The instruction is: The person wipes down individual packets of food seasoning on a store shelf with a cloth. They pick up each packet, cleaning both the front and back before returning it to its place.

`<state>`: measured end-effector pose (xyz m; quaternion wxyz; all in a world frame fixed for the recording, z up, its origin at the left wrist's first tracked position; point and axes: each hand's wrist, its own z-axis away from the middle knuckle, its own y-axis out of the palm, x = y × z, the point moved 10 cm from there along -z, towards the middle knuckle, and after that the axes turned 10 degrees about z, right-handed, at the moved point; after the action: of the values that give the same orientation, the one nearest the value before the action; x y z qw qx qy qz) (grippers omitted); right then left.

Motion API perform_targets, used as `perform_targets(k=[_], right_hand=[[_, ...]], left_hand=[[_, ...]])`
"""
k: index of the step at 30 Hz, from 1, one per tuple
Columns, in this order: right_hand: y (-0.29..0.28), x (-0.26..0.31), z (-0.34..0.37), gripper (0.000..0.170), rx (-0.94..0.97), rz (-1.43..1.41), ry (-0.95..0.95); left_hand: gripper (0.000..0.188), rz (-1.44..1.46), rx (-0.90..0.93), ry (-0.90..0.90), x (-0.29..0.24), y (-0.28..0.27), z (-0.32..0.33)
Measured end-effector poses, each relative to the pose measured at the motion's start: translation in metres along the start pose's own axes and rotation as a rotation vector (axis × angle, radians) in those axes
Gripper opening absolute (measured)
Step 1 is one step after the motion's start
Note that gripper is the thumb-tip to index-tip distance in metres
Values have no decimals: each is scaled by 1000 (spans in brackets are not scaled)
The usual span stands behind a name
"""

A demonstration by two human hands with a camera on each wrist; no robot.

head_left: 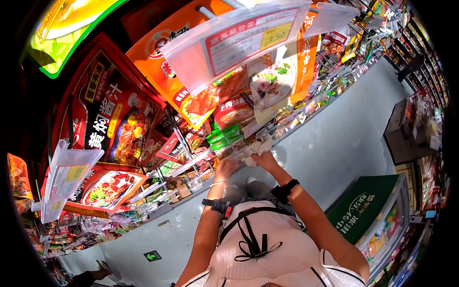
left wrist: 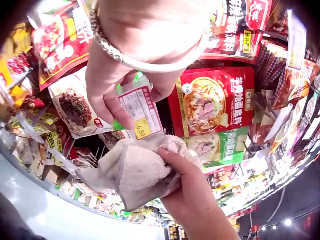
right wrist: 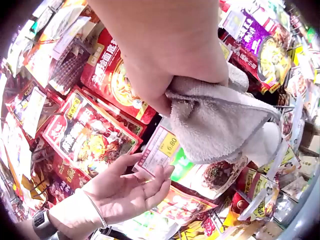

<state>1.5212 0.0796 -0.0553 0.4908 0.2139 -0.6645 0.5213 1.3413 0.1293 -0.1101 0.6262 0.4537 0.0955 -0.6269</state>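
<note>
In the left wrist view the left hand (left wrist: 135, 75), with a bracelet at its wrist, pinches a price tag (left wrist: 141, 114) reading 6.80. The right hand (left wrist: 192, 192) grips a crumpled grey-white cloth (left wrist: 137, 172) just below that tag. From the right wrist view, the cloth (right wrist: 220, 120) hangs from the right hand (right wrist: 175, 60), beside the tag (right wrist: 159, 150), whose edge lies at the fingers of the left hand (right wrist: 127, 192). Both hands (head_left: 227, 168) (head_left: 267, 161) are close together at the shelf edge in the head view.
Seasoning packets (head_left: 112, 110) hang on hooks around the hands. A large clear tag holder (head_left: 234, 43) reading 3.50 juts out above. Grey floor (head_left: 330, 129) runs along the shelf, with a green-sided freezer (head_left: 363, 205) at the right and boxes (head_left: 406, 134) beyond.
</note>
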Motion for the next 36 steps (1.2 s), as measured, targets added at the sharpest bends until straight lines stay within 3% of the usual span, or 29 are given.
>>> perform_targets(k=[1,4,8,10,13,16,19,25,28,31,36], right_hand=[[-4,7,0,32,-39,21,-48],[-1,14,-3,36,143,223,26],[-8,60,-9,26,77,498,-339],[-12,109,-4,20,67,654,-494],[-12,127,-2,14,-25,719,-572],[2,127,-2,12,39,860,-647],[10,122,-3,10,133,922,-621],[8,133,8,11,147,968,-635],[22,108,2,15,251,872,-506],[32,98,-2,12,260,881,-558],[44,38,-9,22,350,966,-335]], left_hand=[[26,-6,6,7,-1,0,0],[26,-12,24,23,-1,-1,0],[25,-16,44,113,3,-4,-13],[24,-90,51,136,0,-5,-14],[23,-112,48,151,-3,-4,-16],[23,-137,15,168,-8,-2,-14],[24,-203,5,161,-5,-5,-18],[26,-246,48,144,-1,-2,-21],[23,-203,20,144,-9,6,-9],[22,-180,0,153,-9,4,-9],[20,-174,-16,115,-9,8,-6]])
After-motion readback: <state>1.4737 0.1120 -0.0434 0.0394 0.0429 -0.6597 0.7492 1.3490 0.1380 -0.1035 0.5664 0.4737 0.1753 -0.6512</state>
